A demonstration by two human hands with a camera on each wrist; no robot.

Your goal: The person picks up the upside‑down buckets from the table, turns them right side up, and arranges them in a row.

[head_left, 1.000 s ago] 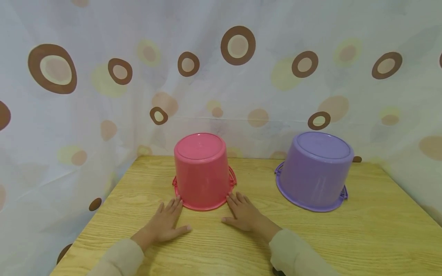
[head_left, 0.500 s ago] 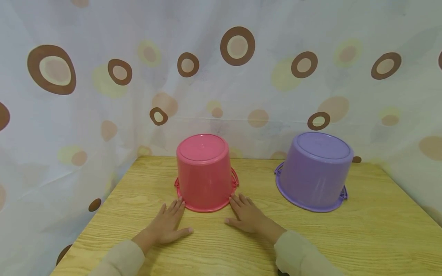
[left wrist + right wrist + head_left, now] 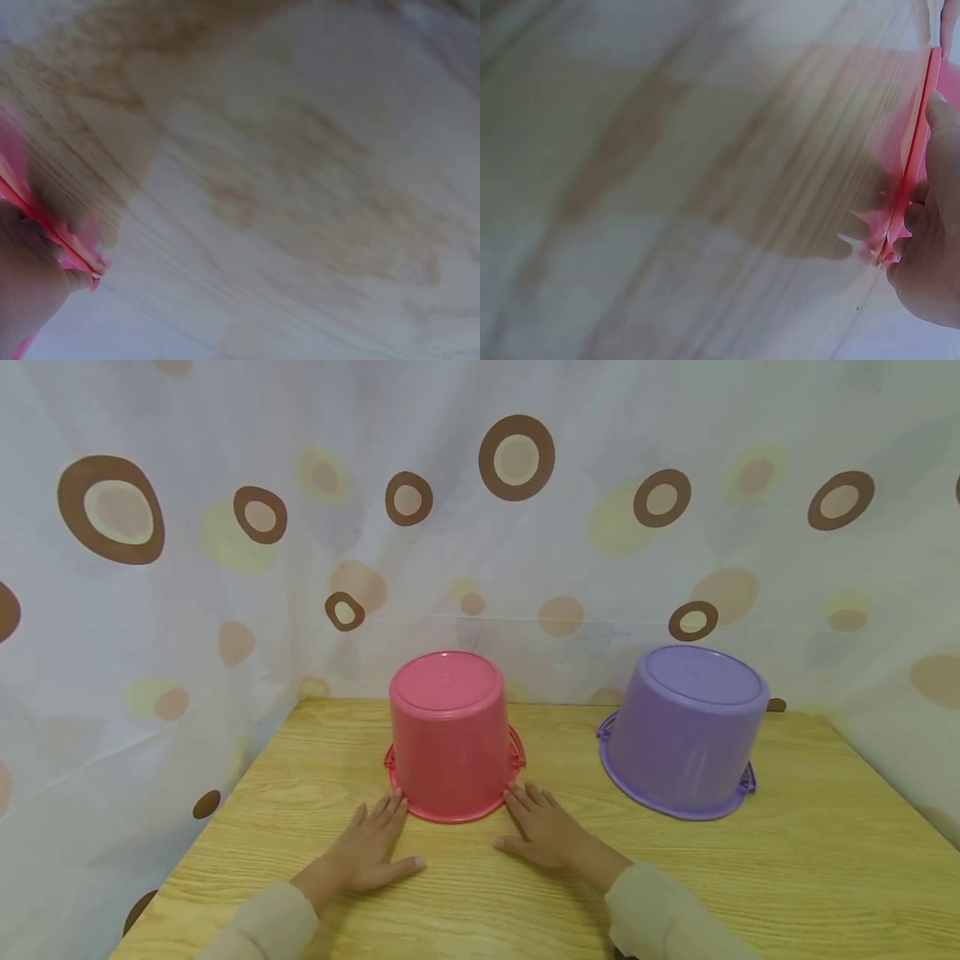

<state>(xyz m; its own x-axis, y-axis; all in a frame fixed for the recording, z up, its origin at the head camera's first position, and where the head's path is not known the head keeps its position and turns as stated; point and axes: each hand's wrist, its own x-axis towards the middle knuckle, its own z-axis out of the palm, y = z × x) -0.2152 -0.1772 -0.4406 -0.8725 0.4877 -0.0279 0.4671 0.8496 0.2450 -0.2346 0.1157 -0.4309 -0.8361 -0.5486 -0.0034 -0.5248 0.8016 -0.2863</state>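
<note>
Item: pink bucket (image 3: 450, 752), upside down on table (image 3: 457, 902), L of ctr, rim (image 3: 450, 817) down on the wood. L hand (image 3: 363, 852): fingers straight, slightly spread, thumb out to side; tips touch rim at near L, nothing gripped. R hand (image 3: 547, 837): ditto, tips at near R of rim, nothing gripped. Purple bucket (image 3: 682, 735): also inverted, well apart to R.

Assessment: contact low and approx. symmetrical; should suit steady ctrl. Recs: (1) equal pressure L and R, else bucket likely to turn; (2) force low, along table, not upward, to min. tipping risk; (3) fingers flat, so tips don't ride over edge; (4) mind handle (image 3: 517, 762) on R side, poss. snag.
</note>
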